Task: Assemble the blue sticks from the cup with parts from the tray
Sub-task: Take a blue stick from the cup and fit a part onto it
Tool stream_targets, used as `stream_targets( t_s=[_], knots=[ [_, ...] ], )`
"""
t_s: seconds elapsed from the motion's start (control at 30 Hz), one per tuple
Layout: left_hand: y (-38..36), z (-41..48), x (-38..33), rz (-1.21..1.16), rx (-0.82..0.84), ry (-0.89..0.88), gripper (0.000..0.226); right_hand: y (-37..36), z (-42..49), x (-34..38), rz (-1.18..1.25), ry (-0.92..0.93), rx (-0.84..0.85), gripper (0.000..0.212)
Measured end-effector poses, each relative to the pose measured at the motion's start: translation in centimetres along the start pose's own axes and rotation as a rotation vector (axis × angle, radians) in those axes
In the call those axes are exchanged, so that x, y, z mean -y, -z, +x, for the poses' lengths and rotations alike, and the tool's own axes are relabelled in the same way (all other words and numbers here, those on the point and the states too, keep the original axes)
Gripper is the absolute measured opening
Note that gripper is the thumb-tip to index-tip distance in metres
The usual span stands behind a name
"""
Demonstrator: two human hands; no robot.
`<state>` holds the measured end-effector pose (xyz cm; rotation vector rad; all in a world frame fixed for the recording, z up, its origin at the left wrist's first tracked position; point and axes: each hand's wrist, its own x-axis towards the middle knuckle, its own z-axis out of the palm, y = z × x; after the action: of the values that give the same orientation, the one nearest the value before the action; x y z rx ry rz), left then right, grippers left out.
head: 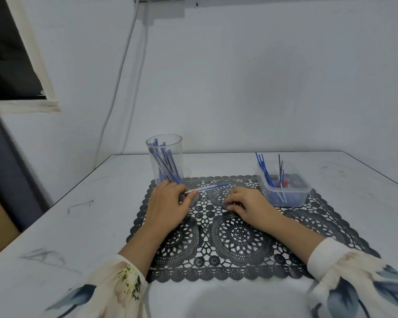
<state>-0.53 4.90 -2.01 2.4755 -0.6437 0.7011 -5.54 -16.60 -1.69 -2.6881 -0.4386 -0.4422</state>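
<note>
A clear cup (pixel 164 157) at the mat's far left corner holds several blue sticks (pixel 163 160). My left hand (pixel 168 203) rests just in front of the cup and pinches one blue stick (pixel 214 187), which points right across the mat. My right hand (pixel 246 204) lies knuckles up on the mat with its fingers curled; I cannot see whether anything is under them. A clear plastic tray (pixel 285 189) at the mat's far right corner holds thin blue, black and white refills and small red and dark parts.
A dark lace placemat (pixel 234 235) covers the middle of the white table (pixel 78 226). A wall runs close behind the table, with a white cable hanging down at the left. The table's left edge drops off beside a dark panel.
</note>
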Motion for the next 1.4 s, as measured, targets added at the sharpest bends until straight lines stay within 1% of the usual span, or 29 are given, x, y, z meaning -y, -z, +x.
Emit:
stream_targets(
  t_s=[0.13, 0.23, 0.3, 0.4, 0.53, 0.63, 0.73, 0.8, 0.87, 0.93, 1.03, 1.17, 1.4],
  knots=[
    [0.0, 0.0, -0.1, 0.000, -0.001, 0.000, 0.034, 0.2, 0.0, 0.2, 0.002, -0.040, 0.022, 0.029],
    [0.1, 0.0, -0.1, -0.002, 0.001, 0.002, 0.035, 0.1, -0.1, 0.2, 0.005, -0.034, 0.014, 0.029],
    [0.1, 0.0, -0.1, -0.001, 0.006, 0.005, 0.035, 0.2, -0.2, 0.1, 0.011, -0.016, -0.022, 0.027],
    [0.1, 0.0, -0.1, 0.004, 0.009, 0.003, 0.034, 0.6, -0.3, 0.0, 0.001, 0.011, -0.136, 0.024],
    [0.0, 0.1, -0.2, 0.015, 0.010, -0.011, 0.030, 1.1, -0.4, 0.1, -0.065, 0.139, -0.344, 0.015],
    [0.0, 0.2, -0.4, 0.046, -0.006, -0.044, 0.030, 1.2, -0.2, 0.8, -0.080, 0.236, -0.427, 0.018],
    [-0.1, 0.1, -0.9, 0.062, -0.050, -0.087, 0.031, 0.8, -0.2, 1.6, -0.124, 0.301, -0.405, 0.026],
    [-0.2, 0.1, -1.0, 0.072, -0.095, -0.121, 0.037, 0.4, -0.3, 1.9, -0.158, 0.315, -0.365, 0.036],
    [-0.2, 0.0, -1.1, 0.082, -0.113, -0.135, 0.041, 0.3, -0.3, 1.9, -0.175, 0.308, -0.361, 0.041],
    [-0.3, 0.0, -1.0, 0.088, -0.114, -0.139, 0.040, 0.4, -0.2, 1.8, -0.181, 0.280, -0.368, 0.041],
    [-0.3, 0.1, -0.9, 0.089, -0.095, -0.129, 0.033, 0.8, -0.2, 1.5, -0.178, 0.251, -0.355, 0.034],
    [-0.3, 0.1, -0.4, 0.089, -0.076, -0.111, 0.041, 1.4, -0.2, 0.9, -0.194, 0.206, -0.325, 0.028],
    [-0.4, 0.1, -0.3, 0.060, -0.052, -0.112, 0.033, 2.3, 0.2, -0.4, -0.340, 0.198, -0.305, 0.038]
  ],
)
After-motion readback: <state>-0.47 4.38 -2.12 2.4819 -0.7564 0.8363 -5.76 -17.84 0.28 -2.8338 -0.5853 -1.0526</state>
